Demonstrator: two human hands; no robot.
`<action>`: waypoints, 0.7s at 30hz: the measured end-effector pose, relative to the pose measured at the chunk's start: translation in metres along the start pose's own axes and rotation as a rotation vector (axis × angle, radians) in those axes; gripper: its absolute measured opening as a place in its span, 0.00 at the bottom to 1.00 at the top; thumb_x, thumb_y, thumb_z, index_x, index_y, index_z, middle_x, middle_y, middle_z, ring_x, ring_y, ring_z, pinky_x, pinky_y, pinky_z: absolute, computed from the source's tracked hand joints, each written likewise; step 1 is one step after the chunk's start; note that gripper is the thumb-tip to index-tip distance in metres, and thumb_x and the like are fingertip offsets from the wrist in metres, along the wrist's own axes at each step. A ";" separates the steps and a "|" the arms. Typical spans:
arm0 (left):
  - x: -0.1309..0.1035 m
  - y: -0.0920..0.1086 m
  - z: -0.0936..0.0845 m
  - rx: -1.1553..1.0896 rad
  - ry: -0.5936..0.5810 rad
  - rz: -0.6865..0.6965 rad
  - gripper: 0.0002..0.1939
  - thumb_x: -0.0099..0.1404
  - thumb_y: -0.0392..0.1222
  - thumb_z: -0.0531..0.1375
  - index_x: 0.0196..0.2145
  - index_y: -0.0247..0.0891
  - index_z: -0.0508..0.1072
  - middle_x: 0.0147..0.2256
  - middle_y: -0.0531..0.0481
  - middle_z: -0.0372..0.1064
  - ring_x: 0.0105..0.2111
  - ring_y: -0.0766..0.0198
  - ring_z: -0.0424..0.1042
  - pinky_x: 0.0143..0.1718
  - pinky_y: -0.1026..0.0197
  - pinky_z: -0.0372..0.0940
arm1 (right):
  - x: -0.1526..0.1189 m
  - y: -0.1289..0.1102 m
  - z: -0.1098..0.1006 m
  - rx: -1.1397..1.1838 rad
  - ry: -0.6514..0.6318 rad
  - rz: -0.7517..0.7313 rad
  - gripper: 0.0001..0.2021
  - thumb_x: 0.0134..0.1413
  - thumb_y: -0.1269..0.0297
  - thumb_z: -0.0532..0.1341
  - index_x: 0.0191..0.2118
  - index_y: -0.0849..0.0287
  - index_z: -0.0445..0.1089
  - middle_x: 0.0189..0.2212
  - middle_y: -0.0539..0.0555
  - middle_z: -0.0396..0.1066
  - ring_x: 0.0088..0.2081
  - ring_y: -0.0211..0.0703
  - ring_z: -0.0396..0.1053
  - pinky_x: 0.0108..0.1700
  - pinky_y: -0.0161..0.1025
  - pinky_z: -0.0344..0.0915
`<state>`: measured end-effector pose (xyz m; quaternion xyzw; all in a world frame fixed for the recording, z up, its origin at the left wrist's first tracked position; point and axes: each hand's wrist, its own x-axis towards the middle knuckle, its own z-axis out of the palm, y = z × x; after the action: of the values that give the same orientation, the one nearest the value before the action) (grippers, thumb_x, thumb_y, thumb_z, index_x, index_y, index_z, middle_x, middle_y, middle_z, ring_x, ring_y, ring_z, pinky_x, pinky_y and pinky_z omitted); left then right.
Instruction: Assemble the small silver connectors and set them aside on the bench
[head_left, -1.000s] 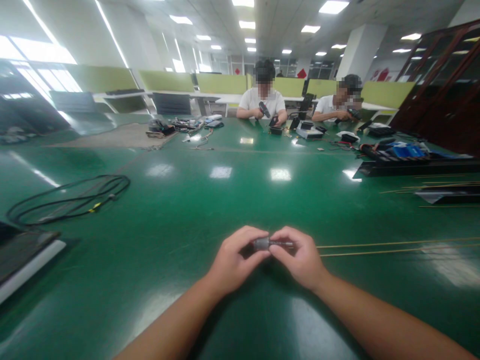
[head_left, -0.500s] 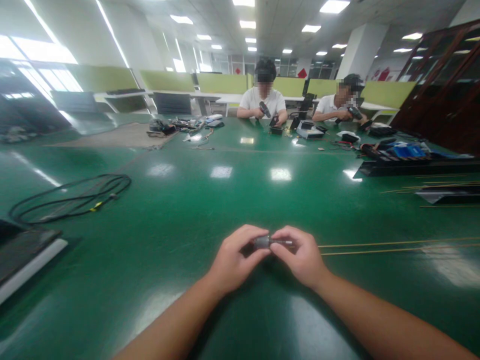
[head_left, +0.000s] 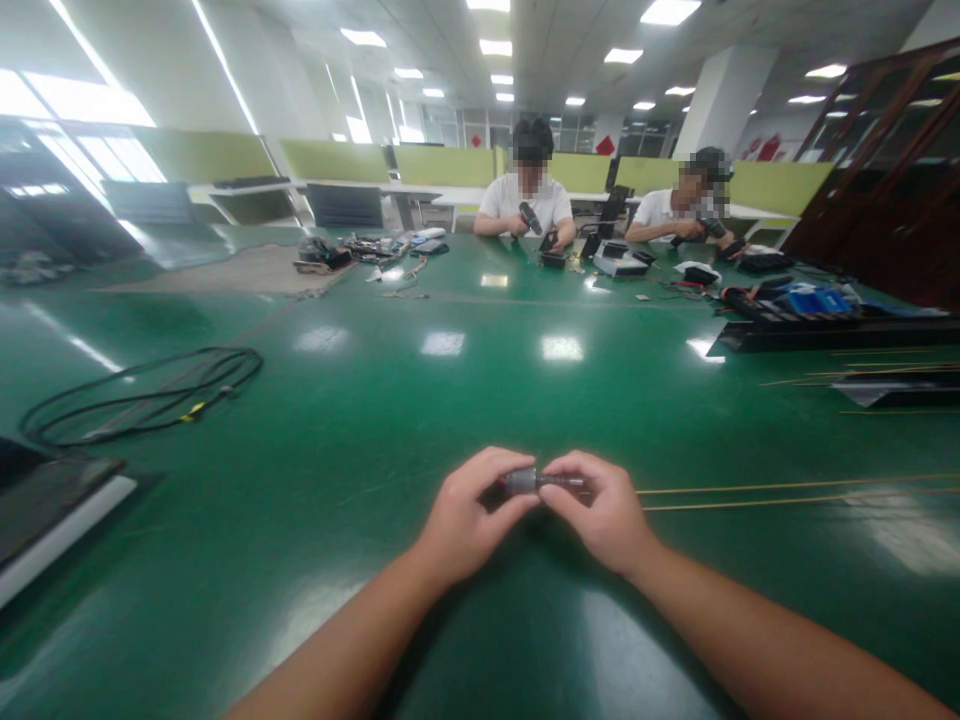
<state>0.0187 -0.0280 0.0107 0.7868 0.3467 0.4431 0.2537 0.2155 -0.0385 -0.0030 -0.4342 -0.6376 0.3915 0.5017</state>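
Observation:
Between my two hands, just above the green table [head_left: 360,400], is a small grey cylindrical part with a thin dark shaft [head_left: 522,482]. My left hand [head_left: 469,515] pinches the thick grey end between thumb and fingers. The narrow shaft points right, and my right hand [head_left: 604,510] has thumb and fingertips closed on it near the middle. The fingertips of both hands nearly meet at the joint of the part. Two thin brass-coloured rods [head_left: 750,488] lie on the table to the right of my right hand.
A coiled black cable [head_left: 142,400] and a dark, white-edged device [head_left: 67,520] are at the left. Black trays [head_left: 832,335] and blue items lie at the right. Two people sit across the table holding power tools, among scattered parts.
The grey part has shifted very slightly within my left fingers, and a bit more of it shows. My hands stay in nearly the same place.

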 end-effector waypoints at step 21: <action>0.000 0.000 0.000 0.010 0.013 0.003 0.14 0.65 0.39 0.65 0.48 0.40 0.74 0.42 0.48 0.74 0.42 0.62 0.72 0.45 0.61 0.66 | -0.001 -0.001 -0.001 -0.007 0.012 0.046 0.07 0.55 0.62 0.65 0.34 0.60 0.75 0.30 0.53 0.74 0.29 0.42 0.71 0.32 0.36 0.66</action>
<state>0.0183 -0.0282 0.0106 0.7857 0.3492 0.4468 0.2471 0.2160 -0.0396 -0.0025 -0.4527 -0.6260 0.3979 0.4948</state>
